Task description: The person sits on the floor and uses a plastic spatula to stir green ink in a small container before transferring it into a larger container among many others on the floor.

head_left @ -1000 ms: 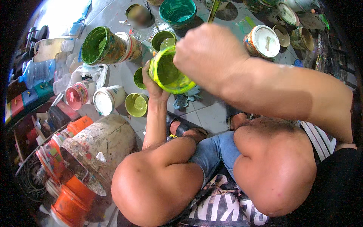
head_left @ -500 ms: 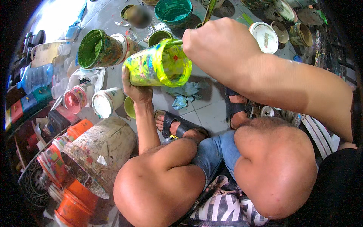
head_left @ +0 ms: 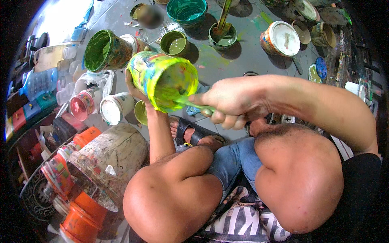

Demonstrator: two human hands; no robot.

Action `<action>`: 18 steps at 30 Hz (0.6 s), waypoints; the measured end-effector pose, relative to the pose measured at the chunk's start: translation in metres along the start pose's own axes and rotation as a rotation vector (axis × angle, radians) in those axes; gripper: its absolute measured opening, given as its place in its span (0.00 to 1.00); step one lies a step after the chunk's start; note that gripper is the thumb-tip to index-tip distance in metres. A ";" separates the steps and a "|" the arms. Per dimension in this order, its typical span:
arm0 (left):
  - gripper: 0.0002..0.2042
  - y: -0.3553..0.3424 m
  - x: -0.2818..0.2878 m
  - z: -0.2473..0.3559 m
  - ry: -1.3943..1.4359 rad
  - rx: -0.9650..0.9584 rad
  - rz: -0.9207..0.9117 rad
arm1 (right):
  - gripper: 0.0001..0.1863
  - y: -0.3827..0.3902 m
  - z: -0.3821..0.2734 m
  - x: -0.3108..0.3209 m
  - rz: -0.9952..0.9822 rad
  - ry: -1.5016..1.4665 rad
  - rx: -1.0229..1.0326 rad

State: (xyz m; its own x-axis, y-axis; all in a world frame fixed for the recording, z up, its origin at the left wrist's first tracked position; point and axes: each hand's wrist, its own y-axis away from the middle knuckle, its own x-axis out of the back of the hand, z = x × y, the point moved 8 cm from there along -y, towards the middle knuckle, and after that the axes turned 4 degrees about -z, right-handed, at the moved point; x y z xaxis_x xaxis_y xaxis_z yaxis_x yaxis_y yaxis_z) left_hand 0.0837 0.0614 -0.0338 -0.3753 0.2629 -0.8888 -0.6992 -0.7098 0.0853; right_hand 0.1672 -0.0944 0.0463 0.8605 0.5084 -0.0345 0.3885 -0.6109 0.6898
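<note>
Tilted on its side, a paint bucket smeared with bright yellow-green turns its mouth toward me. My left hand is wrapped round its far left side, most of the fingers hidden behind it. My right hand is closed on the green handle of a flat paint-covered tool. The tool's front end reaches into the bucket at its lower rim; its exact kind is not clear. Yellow-green paint coats the bucket's inner wall. Behind the right hand lies a crumpled light blue cloth, mostly covered.
On the grey tiled floor stand a small olive paint pot, a pot with a stick in it, a teal tub and a green-lined bucket. White-lidded pails stand right. Left are a large stained bucket and orange buckets.
My right hand has come down and nearer, bringing the tool to the bucket's lower rim. The bucket has shifted slightly left and tilted its mouth more toward me.
</note>
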 end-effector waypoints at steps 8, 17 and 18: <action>0.26 -0.007 0.004 -0.017 0.033 0.047 0.100 | 0.06 0.087 -0.088 0.049 0.869 1.251 0.180; 0.24 0.010 0.016 -0.046 0.011 0.149 0.139 | 0.05 0.036 -0.093 0.024 0.525 1.298 0.040; 0.24 0.009 0.018 -0.054 0.014 0.161 0.150 | 0.05 0.040 -0.094 0.041 0.541 1.321 -0.099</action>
State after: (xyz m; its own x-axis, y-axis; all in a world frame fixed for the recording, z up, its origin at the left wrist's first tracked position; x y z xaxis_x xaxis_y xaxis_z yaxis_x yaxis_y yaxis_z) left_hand 0.1034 0.0240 -0.0737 -0.4742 0.1523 -0.8672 -0.7248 -0.6267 0.2863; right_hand 0.1870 -0.0414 0.1406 -0.0610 0.4466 0.8927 0.0460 -0.8921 0.4494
